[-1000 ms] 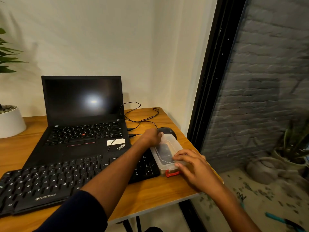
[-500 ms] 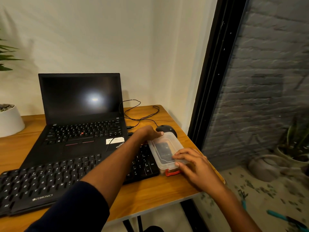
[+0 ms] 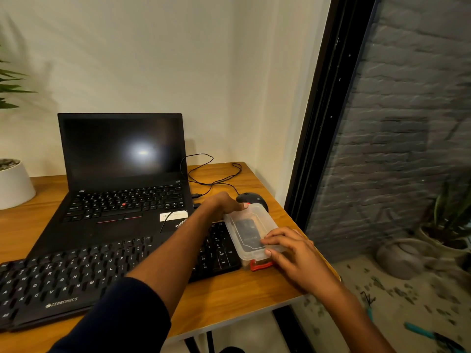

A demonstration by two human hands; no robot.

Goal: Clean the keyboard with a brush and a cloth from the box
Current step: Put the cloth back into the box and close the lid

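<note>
Box (image 3: 251, 231): small clear plastic tub w/ snap lid on, red clip (image 3: 261, 265) at its near end, sitting on the desk (image 3: 229, 296) betw. both hands, just beside the keyboard (image 3: 76, 273) end. Dark contents show thru the lid; can't tell brush from cloth. Left hand (image 3: 224, 205) reaches across the keyboard and grips the box's far end, fingers curled over that edge. Right hand (image 3: 293, 250) sits on the near end, fingertips (image 3: 267, 242) curved onto the lid, thumb against the rim above the clip, holding it. Probably v. light, thin-walled, a bit flexy and slick, so it'd skid on the wood if pushed; better to steady the far end and pry at the clip end, lifting the lid by its lip rather than squeezing the sides. Lid likely pops suddenly. Beyond the left hand: mouse (image 3: 251, 198), touching or nearly touching the box, and its cable (image 3: 211, 171). Left of that hand: open laptop (image 3: 122, 174), screen dark. Far left: white plant pot (image 3: 14, 184). Right of the right hand the desk edge is close, w/ a drop to the floor.
</note>
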